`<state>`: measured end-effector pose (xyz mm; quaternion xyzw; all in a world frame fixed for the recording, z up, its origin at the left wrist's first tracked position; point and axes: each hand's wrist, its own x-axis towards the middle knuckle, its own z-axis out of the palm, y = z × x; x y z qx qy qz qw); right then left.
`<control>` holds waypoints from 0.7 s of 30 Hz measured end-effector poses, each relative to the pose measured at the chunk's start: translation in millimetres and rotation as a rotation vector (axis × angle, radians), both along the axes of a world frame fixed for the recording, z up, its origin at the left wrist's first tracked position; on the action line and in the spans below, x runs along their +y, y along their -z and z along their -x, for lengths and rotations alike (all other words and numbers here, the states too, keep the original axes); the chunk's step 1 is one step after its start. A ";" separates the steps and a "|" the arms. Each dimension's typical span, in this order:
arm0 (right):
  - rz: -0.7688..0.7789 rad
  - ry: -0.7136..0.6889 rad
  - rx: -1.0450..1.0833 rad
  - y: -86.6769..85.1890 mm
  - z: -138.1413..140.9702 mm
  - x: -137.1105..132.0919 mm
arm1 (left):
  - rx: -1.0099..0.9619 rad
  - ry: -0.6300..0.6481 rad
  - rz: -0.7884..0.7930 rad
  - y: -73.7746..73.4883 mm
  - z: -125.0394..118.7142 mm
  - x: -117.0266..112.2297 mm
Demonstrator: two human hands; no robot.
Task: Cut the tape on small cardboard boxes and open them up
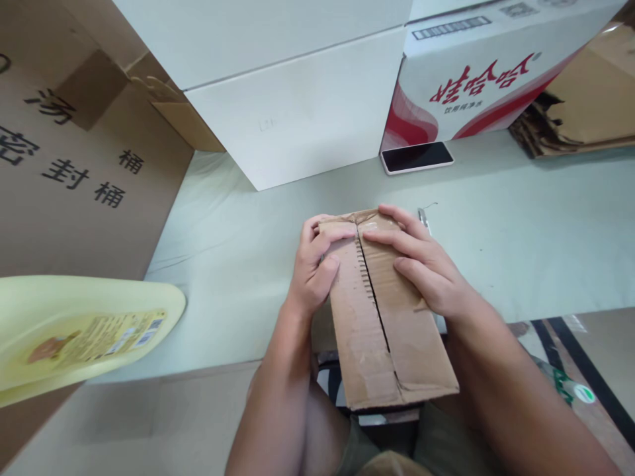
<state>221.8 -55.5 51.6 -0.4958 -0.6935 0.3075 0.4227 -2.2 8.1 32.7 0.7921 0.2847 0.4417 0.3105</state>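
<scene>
A brown cardboard box (354, 311) stands at the table's front edge, its near end over my lap. Its two top flaps meet along a long seam with a narrow dark gap, and bits of clear tape show on them. My left hand (320, 261) wraps round the far left corner, with the index finger lying toward the seam. On the right flap rests my right hand (421, 258), fingers bent over the top and the far edge. Partly hidden behind the right hand lies a small metallic tool (423, 218), its kind unclear. The inside of the box is hidden.
A phone (417, 157) lies at the back beside a white and red carton (461, 86). White boxes (297, 112) stand behind. At left are a large printed carton (89, 152) and a yellow bottle (89, 330). Flattened cardboard (590, 99) lies far right on the pale green tabletop (520, 244).
</scene>
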 end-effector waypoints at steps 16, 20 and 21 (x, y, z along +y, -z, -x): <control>0.173 0.768 -0.291 40.3 -17.4 12.0 | -0.050 -0.026 0.028 7.4 -2.9 0.0; 0.457 0.696 -0.586 47.0 -27.8 11.5 | -0.059 -0.018 0.035 7.3 -2.8 0.7; 0.463 0.662 -0.604 48.4 -29.2 11.3 | -0.054 -0.021 0.036 7.1 -2.6 0.6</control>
